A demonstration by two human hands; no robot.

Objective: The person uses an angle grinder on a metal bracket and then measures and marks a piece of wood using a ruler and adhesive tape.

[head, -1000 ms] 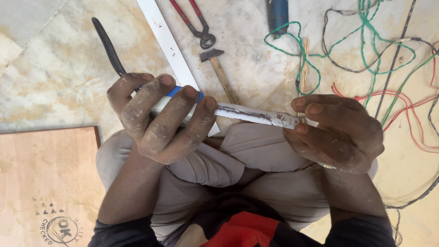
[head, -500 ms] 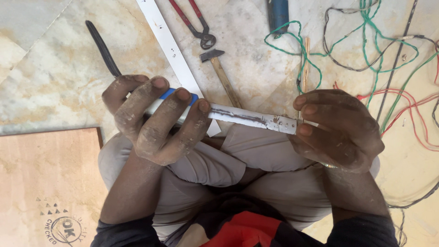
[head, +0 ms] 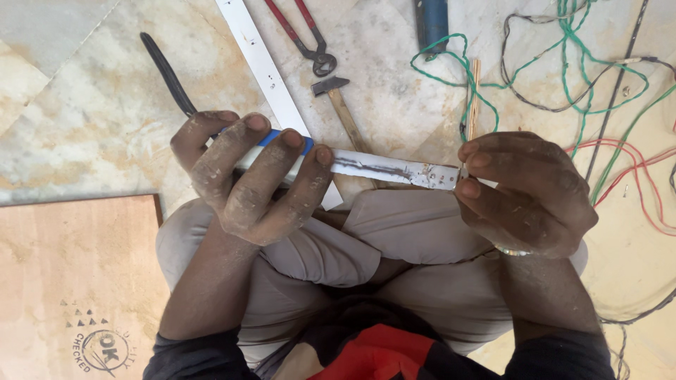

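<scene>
No bins, boxes or trays in view, so nothing contained; tools lie loose on marble floor [head: 77,105].

Left hand [head: 246,176], at 9 o'clock of centre, palm down, fingers curled snug over blue-handled tool [head: 285,139] & left end of white strip [head: 394,169], thumb hidden under. Wrist bent, forearm running down toward 6.

Right hand [head: 524,193], at 3 o'clock, fingers narrow, pinching right end of strip btwn thumb & fingertips; knuckles up, forearm dropping toward 5.

Strip held level across both knees, just above grey trousers [head: 394,239], w/ dark scuffed patch mid-length & small holes near right end.

Around: second white strip [head: 260,63] on floor running 11 to centre, passing under left hand. Black-handled tool [head: 165,70] at 10, lower end hidden behind left fingers. Red pincers [head: 303,35] at 12. Hammer [head: 338,105] just below pincers, handle going under held strip. Blue tool handle [head: 431,21] at 1. Green wire [head: 570,42], red wire [head: 634,183] & black wire [head: 535,84] tangled at 2–3. Plywood sheet [head: 70,281] at 8, round stamp near bottom corner.
</scene>
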